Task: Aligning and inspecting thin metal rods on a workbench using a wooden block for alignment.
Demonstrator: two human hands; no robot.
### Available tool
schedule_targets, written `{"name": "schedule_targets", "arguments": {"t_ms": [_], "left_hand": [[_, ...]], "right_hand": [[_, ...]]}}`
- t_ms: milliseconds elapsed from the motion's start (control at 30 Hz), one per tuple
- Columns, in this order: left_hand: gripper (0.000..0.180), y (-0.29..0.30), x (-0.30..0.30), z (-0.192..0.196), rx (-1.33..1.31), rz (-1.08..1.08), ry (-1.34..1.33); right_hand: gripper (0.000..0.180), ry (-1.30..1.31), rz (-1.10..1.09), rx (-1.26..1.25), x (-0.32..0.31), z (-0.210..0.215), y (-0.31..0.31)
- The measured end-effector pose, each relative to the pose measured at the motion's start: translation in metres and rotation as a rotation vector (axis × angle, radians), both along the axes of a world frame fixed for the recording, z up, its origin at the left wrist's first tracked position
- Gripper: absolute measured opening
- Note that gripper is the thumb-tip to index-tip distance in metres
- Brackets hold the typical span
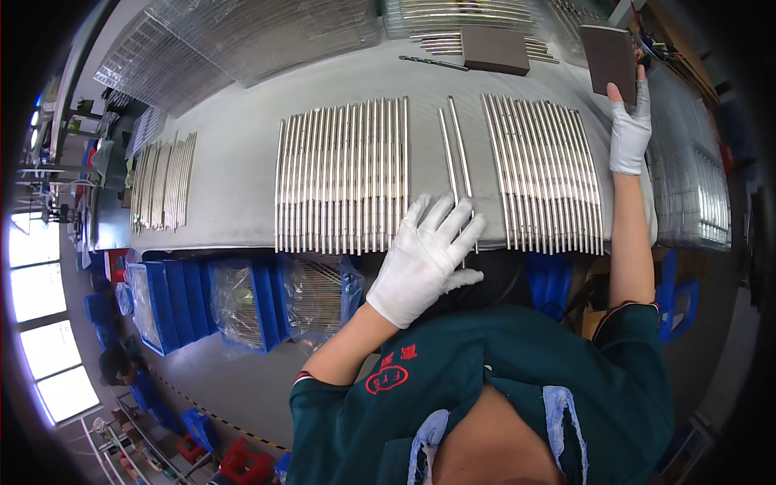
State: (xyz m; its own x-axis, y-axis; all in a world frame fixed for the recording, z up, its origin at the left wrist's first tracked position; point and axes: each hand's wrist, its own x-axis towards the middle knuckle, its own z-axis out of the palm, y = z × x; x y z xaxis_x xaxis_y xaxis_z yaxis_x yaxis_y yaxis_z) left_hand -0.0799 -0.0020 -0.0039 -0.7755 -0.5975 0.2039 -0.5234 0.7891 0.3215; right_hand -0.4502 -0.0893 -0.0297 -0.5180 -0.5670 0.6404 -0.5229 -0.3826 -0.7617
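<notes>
My left hand (425, 260), in a white glove, lies with fingers spread at the near table edge. Its fingertips reach the lower ends of two separate metal rods (449, 153); whether they press on them I cannot tell. Left of it is a wide row of shiny metal rods (343, 174), side by side, and to its right a second row of rods (546, 174). At the far right my right hand (630, 133), gloved with bare fingertips showing, grips a flat dark brown block (608, 61) by its lower end, raised at the table's right side.
Another brown block (495, 50) rests on more rods at the back, beside a dark drill bit (434, 62). Clear plastic trays (299, 40) stand along the far side. Thinner rods (164, 182) lie at left. Blue bins (174, 303) with plastic-wrapped rods sit below the table edge.
</notes>
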Motion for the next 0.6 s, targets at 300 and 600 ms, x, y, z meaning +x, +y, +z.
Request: {"name": "schedule_targets", "arguments": {"t_ms": [300, 600], "left_hand": [[0.085, -0.012, -0.001, -0.004, -0.058, -0.028, -0.062], [0.092, -0.006, 0.043, 0.012, -0.066, 0.159, -0.139]], "right_hand": [[0.062, 0.009, 0.104, 0.028, 0.008, -0.009, -0.001], [0.063, 0.09, 0.048, 0.003, 0.01, -0.007, 0.0]]}}
